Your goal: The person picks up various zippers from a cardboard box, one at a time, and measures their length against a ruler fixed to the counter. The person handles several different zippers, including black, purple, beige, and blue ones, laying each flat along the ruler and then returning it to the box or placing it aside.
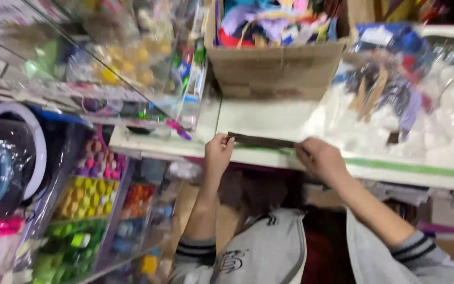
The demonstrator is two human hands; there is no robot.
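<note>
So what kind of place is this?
Probably a craft or toy shop stockroom: a white shelf with a cardboard box of coloured scraps, bagged goods, and trays of bright beads. Both hands hold a dark strip.

white shelf (269, 123) | cardboard box (274, 68) | plastic bags (395, 89) | dark strip (261, 140)

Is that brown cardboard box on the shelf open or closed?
Open. The cardboard box has no lid over its top, and coloured scraps heap above its rim.
</note>
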